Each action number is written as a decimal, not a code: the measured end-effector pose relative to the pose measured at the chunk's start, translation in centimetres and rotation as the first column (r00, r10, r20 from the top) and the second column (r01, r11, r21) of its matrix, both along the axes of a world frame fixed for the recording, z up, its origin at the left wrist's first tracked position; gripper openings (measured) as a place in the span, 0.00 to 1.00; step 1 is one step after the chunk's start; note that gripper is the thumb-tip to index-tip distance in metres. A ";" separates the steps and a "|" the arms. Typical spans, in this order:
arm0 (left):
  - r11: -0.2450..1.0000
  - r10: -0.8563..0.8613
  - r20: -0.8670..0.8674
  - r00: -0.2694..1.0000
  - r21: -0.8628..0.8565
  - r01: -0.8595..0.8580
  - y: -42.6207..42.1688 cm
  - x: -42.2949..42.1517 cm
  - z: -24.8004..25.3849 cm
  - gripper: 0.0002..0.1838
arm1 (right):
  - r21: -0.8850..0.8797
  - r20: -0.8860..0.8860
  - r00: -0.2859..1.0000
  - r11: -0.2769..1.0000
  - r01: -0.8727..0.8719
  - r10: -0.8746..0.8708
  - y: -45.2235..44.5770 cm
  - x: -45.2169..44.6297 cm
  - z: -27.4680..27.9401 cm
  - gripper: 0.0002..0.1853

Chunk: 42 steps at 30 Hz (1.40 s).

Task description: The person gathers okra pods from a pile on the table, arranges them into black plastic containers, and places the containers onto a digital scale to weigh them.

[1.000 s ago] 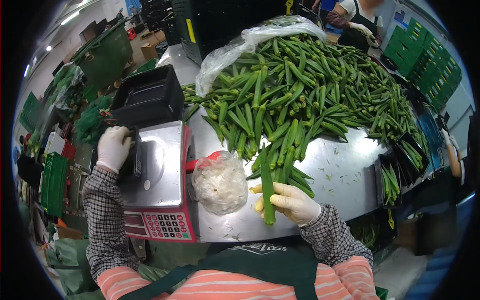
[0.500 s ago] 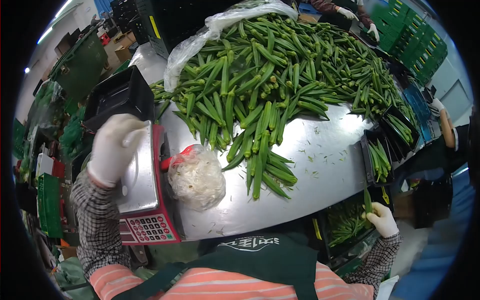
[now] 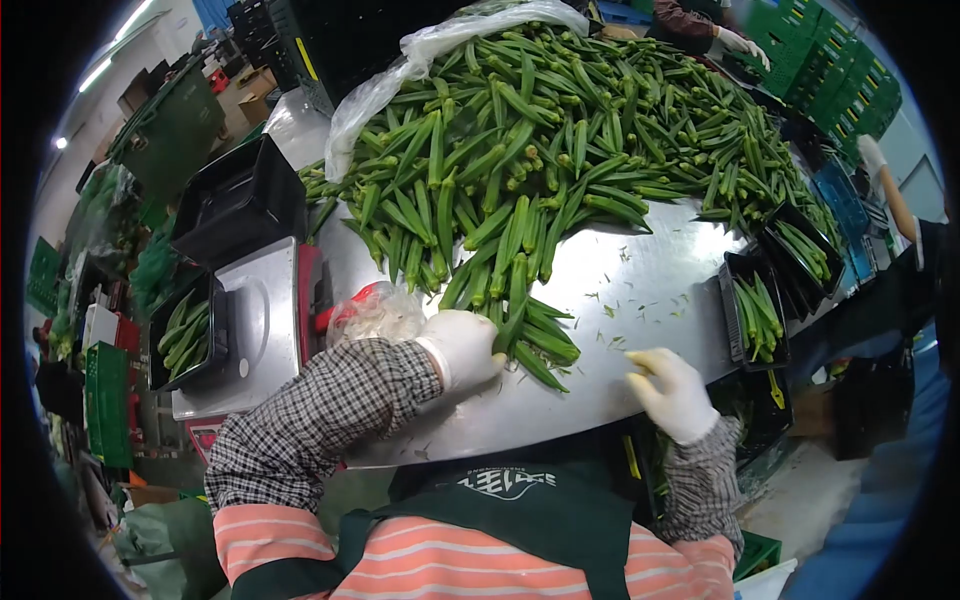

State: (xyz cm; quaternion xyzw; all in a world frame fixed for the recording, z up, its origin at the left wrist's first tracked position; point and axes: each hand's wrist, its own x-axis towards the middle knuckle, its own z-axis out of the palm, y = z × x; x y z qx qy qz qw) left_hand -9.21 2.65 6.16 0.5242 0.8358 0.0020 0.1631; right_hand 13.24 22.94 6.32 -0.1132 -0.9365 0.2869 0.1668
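My left hand [image 3: 463, 352], in a white glove, is closed at the near end of the okra pile [image 3: 560, 130]. Its curled fingers are against an okra pod [image 3: 516, 305], and part of the grip is hidden. Over the table's front edge, my right hand [image 3: 678, 395], also gloved, has thumb and fingers apart with nothing between them. Several loose okra pods [image 3: 545, 350] lie between the two hands. Behind my left wrist sits a crumpled clear plastic bag [image 3: 378, 315] with something red beside it.
To the left, a scale [image 3: 262, 335] stands below an empty-looking black tray [image 3: 240, 200]; a black tray with okra [image 3: 187, 335] is at its left side. Filled black trays [image 3: 757, 310] stand at the right edge. Green crates [image 3: 835, 80] and co-workers' gloved hands [image 3: 740, 45] are beyond.
My left hand has come from the scale to the okra on the table. My right hand has risen from the crate below the table edge, and the pod it held is gone from it.
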 end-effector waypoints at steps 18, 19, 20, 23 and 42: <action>0.694 0.020 -0.405 0.914 0.664 0.278 -4.4 -0.4 5.1 0.26 | -0.343 0.189 0.936 0.913 -0.221 0.298 -7.8 -14.7 4.0 0.14; 0.724 0.016 -0.383 0.924 0.642 0.253 -4.8 0.0 4.5 0.26 | -0.403 0.130 0.918 0.866 -0.297 0.376 -8.6 -14.6 4.3 0.13; 0.748 0.005 -0.359 0.933 0.621 0.235 -5.3 0.5 4.7 0.26 | -0.456 0.070 0.896 0.813 -0.362 0.438 -9.2 -14.6 4.6 0.12; 0.901 0.040 -0.246 0.968 0.427 0.071 -10.4 -0.2 8.5 0.25 | -0.644 -0.026 0.902 0.683 -0.344 0.430 -9.3 -15.1 5.7 0.15; 0.319 0.834 0.024 0.551 0.794 -0.518 -42.6 -8.2 14.8 0.16 | -0.558 0.086 0.885 0.758 -0.337 0.457 -12.4 -20.3 5.0 0.13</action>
